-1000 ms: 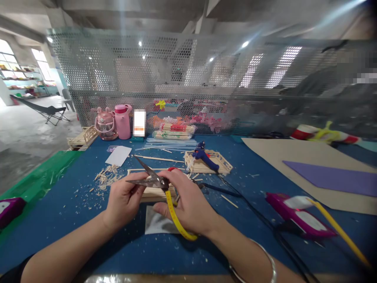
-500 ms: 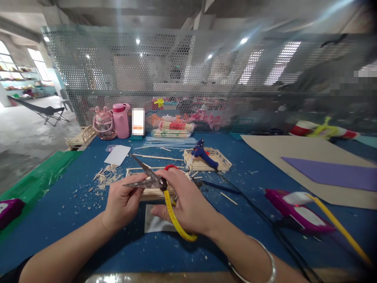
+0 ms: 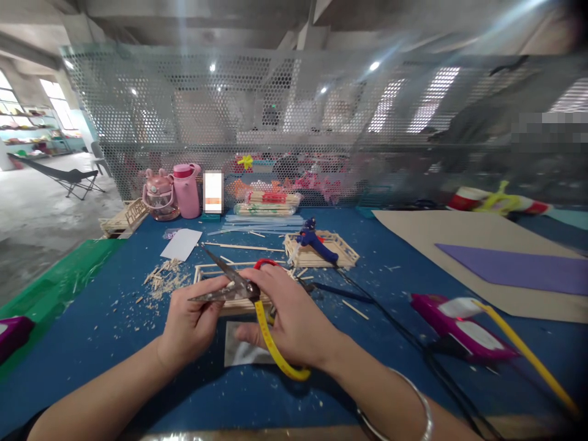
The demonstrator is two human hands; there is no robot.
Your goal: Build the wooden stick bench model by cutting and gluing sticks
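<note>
Scissors [image 3: 249, 290] with a red handle loop and a yellow tape-like handle loop are in my right hand [image 3: 291, 318], their blades apart and pointing left. My left hand [image 3: 190, 315] has its thumb and fingers pinched together beside the lower blade; what lies between them is hidden. Beneath both hands is a frame of light wooden sticks [image 3: 229, 308], partly covered. A small grey-white sheet [image 3: 234, 352] lies on the blue table just below my right thumb.
Wood scraps [image 3: 168, 278] and a white card [image 3: 181, 245] lie left. A blue glue gun [image 3: 319, 244] rests on a wooden tray [image 3: 351, 260], its cable running right. A magenta device [image 3: 463, 327] lies at right; pink bottles [image 3: 186, 190] stand behind.
The view has shifted slightly. Both hands and the scissors keep nearly the same pose.
</note>
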